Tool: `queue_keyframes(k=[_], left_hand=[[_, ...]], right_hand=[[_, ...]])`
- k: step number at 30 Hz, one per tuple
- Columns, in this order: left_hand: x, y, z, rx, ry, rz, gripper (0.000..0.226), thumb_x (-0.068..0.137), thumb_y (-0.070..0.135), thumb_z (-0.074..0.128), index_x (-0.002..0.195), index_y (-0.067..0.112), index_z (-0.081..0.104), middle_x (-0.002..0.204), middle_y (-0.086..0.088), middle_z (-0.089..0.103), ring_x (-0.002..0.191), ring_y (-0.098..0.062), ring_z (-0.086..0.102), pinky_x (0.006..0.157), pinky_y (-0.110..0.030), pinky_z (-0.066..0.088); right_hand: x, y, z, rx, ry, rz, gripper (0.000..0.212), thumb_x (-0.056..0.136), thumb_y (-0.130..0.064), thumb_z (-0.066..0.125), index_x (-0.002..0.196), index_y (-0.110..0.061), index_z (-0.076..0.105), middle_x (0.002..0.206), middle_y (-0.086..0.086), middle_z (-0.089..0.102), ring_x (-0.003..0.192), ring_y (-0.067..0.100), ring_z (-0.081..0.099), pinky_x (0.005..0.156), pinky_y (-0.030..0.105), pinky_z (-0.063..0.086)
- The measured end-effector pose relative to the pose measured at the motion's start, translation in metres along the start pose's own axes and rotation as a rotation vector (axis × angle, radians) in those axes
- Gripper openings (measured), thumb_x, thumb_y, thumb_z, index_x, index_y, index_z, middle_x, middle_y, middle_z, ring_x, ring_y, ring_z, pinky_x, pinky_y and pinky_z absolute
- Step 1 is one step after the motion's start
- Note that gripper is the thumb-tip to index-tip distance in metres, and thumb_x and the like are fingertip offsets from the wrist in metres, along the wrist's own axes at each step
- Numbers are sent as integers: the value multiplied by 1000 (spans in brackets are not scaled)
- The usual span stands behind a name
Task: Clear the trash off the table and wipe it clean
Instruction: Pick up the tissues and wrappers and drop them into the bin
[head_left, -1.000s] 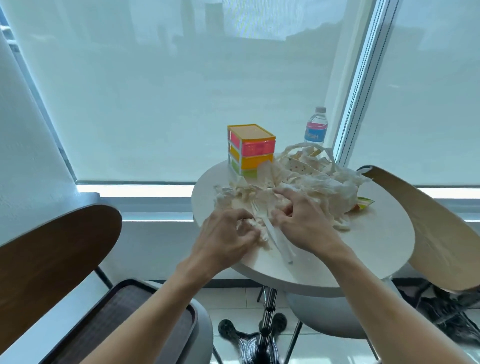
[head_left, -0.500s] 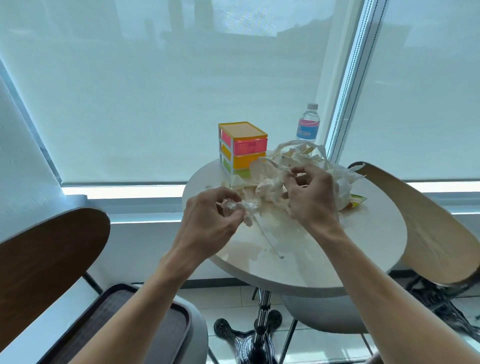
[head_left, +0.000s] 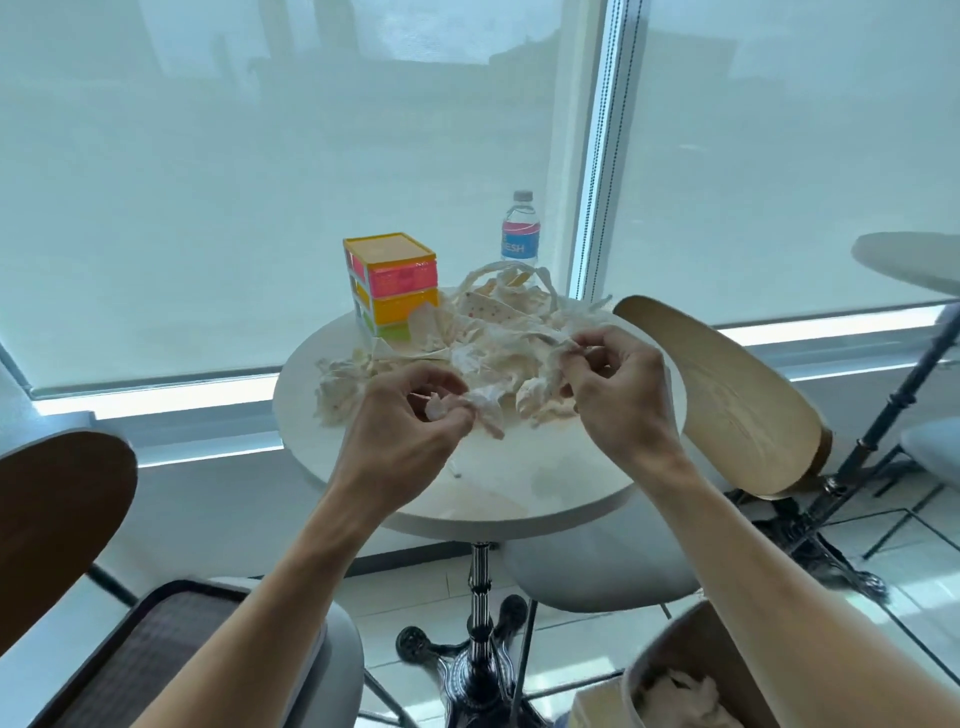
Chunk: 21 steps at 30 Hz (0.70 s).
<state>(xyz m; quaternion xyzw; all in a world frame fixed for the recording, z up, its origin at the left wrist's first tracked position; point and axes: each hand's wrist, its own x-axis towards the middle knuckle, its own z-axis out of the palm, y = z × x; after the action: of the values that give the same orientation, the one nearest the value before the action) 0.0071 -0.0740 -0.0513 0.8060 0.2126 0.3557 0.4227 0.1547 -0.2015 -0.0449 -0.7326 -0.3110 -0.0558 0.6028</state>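
- Ahead, the blind-covered window (head_left: 260, 182) fills the far side of your view, its frame post (head_left: 597, 156) just right of centre.
- Your round white worktop (head_left: 545, 483) stands on a black pedestal (head_left: 480, 623), with smears showing on its near part.
- A dark chair back (head_left: 57, 519) sits at your left and a pale one (head_left: 727, 395) leans by the worktop's right edge.
- A grey stool (head_left: 597, 566) shows under the worktop's near rim.
- The trash heap (head_left: 467, 332), crumpled white tissue and paper strips, covers the far half of the worktop.
- A bin (head_left: 670, 654) sits low at your right, with white paper (head_left: 680, 701) lying inside it.
- The bright drawer box (head_left: 392, 283), pink over orange over green, stands at the worktop's far left, touching the heap.
- Your left hand (head_left: 410, 421) is curled, its fingers pinching a tissue wad (head_left: 467, 410) above the worktop.
- Your right hand (head_left: 618, 400) is also curled, gripping a twisted strip (head_left: 556, 358) that joins the heap.
- A water bottle (head_left: 520, 228) stands upright behind the heap, near the post.
- A thin white stick (head_left: 457, 473) lies on the worktop just below your left hand; you cannot tell what it is.
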Motion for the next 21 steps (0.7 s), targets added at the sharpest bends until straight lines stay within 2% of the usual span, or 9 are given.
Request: queue_keyframes(k=[3, 5, 7, 9, 12, 16, 17, 19, 21], left_hand=[[-10, 11, 15, -39, -32, 0, 16, 78, 13, 77, 82, 27, 70, 72, 3, 72, 68, -21, 70, 61, -35, 58], [-16, 17, 23, -65, -57, 0, 16, 78, 12, 78, 82, 25, 71, 73, 2, 72, 70, -20, 71, 61, -35, 57], [-24, 23, 33, -101, -90, -2, 16, 78, 10, 78, 83, 22, 71, 76, 2, 73, 71, -17, 72, 64, -34, 56], [-32, 30, 45, -144, -131, -6, 15, 78, 7, 77, 83, 20, 71, 78, 0, 73, 72, -18, 72, 67, -37, 56], [-45, 41, 60, -183, -195, -14, 15, 78, 5, 77, 83, 17, 70, 80, -4, 74, 74, -22, 73, 73, -46, 56], [-61, 55, 83, -193, -254, 12, 14, 78, 11, 79, 80, 21, 70, 79, -1, 73, 73, -20, 70, 66, -29, 57], [-66, 57, 90, -199, -278, 10, 13, 78, 11, 79, 81, 19, 70, 78, -3, 73, 74, -22, 70, 67, -31, 58], [-75, 60, 103, -205, -320, 6, 11, 78, 10, 79, 83, 15, 70, 78, -6, 74, 78, -32, 71, 76, -47, 58], [-83, 60, 117, -210, -343, -13, 12, 75, 13, 81, 82, 16, 71, 77, -6, 75, 81, -40, 69, 80, -57, 54]], right_hand=[[-7, 10, -25, 10, 27, 32, 19, 91, -18, 62, 74, -27, 66, 65, 9, 66, 70, 36, 65, 62, 46, 55], [-13, 14, -40, 11, 42, 53, 19, 90, -17, 62, 75, -27, 66, 67, 13, 65, 70, 38, 64, 62, 47, 55], [-19, 21, -58, 12, 60, 65, 19, 90, -16, 62, 75, -26, 67, 66, 12, 66, 64, 34, 63, 58, 41, 54], [-27, 30, -77, 17, 68, 87, 17, 91, -14, 61, 78, -23, 68, 63, 8, 66, 59, 23, 59, 53, 36, 51], [-39, 46, -104, 22, 69, 145, 10, 91, -16, 64, 83, -18, 69, 63, 6, 65, 59, 16, 59, 57, 41, 54], [-55, 78, -141, -34, 91, 225, 8, 88, -20, 65, 82, -21, 70, 68, 9, 68, 64, 22, 63, 65, 42, 56], [-61, 87, -149, -59, 72, 250, 8, 88, -21, 64, 83, -21, 71, 70, 10, 68, 67, 25, 65, 66, 42, 56], [-73, 104, -164, -104, 8, 301, 8, 89, -20, 64, 85, -19, 70, 70, 11, 65, 67, 28, 63, 65, 39, 55], [-86, 120, -176, -145, -58, 362, 7, 89, -18, 65, 84, -18, 70, 67, 5, 56, 62, 18, 53, 61, 35, 49]])
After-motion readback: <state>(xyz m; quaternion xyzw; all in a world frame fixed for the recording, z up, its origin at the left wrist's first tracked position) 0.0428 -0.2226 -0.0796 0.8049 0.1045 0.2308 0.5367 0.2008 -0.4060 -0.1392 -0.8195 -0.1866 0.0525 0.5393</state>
